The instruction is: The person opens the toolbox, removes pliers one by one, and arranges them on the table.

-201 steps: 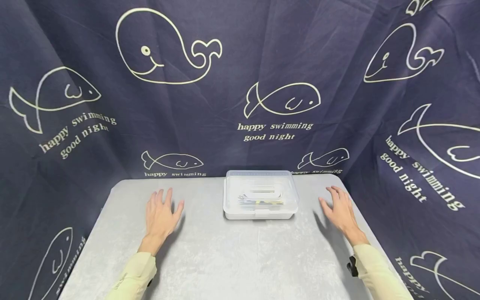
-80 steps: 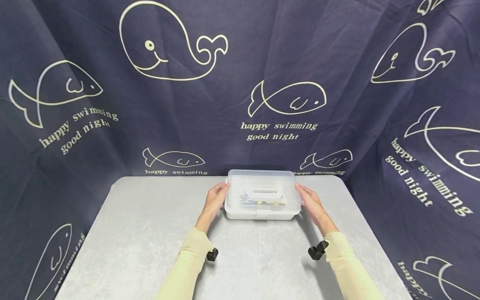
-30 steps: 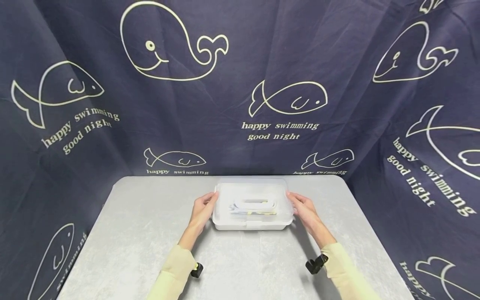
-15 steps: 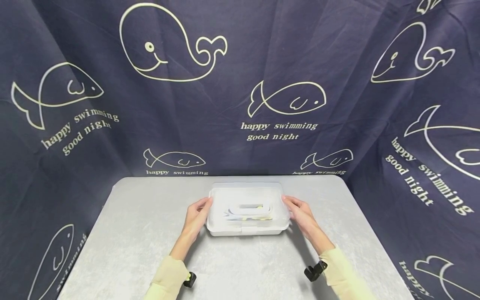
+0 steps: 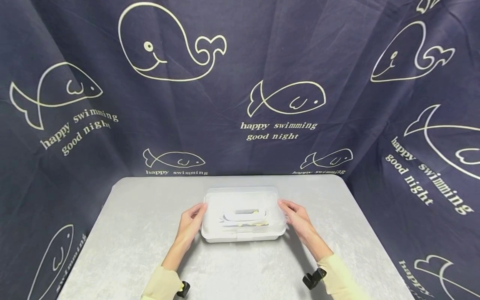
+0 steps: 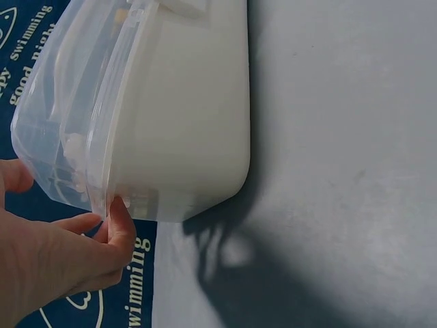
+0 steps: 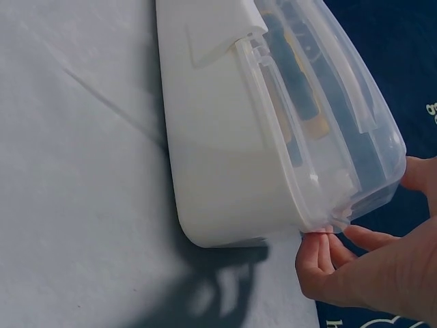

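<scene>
A white storage box (image 5: 243, 236) with a clear, lidded top is held between both hands over the grey table. My left hand (image 5: 190, 221) grips its left end, thumb on the lid's side and fingers curled under the rim, as the left wrist view shows. At the opposite end my right hand (image 5: 298, 219) holds the rim the same way; in the right wrist view its fingertips (image 7: 321, 249) are tucked beneath the lid's edge. Through the clear lid (image 7: 369, 130) show some flat things with blue and yellow parts. A latch (image 7: 225, 31) sits closed on the front wall.
The grey table (image 5: 150, 200) spreads around the box, its far edge meeting a dark blue curtain (image 5: 210, 104) printed with whales and fish. A small black device (image 5: 314, 278) is strapped at the right wrist, another black device (image 5: 183, 288) at the left.
Both hands first lay apart from the box, then took hold of its two ends. Over the last second the box has moved toward the person and slightly left with them.
</scene>
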